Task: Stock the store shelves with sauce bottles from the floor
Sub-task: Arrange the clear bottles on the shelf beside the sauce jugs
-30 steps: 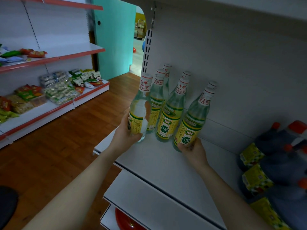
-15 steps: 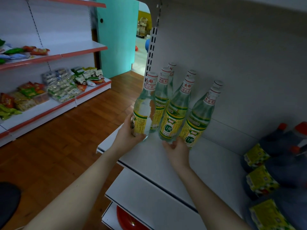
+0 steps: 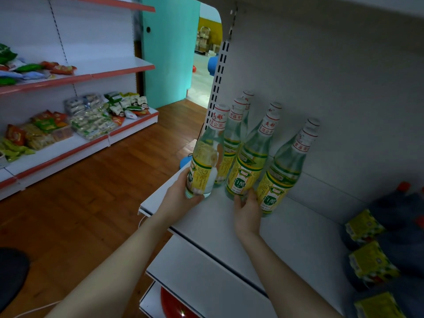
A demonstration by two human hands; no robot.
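Currently placing. Left hand [image 3: 181, 199] grips bottle [image 3: 204, 161] by left edge of shelf [image 3: 298, 237]; right hand [image 3: 247, 212] touches bases of standing bottles [image 3: 247, 171], grip unclear. Next: seat it upright beside them.

The view is dim and cool-toned. The brightest light comes through the doorway [image 3: 202, 72] at upper centre and glows on the wooden floor [image 3: 91, 191]. The right side lies in shade, and the dark jugs [image 3: 401, 226] at lower right smear into blur. Straight shelf edges bow near the frame's borders. The clear bottles [image 3: 247, 166] at centre are sharp.
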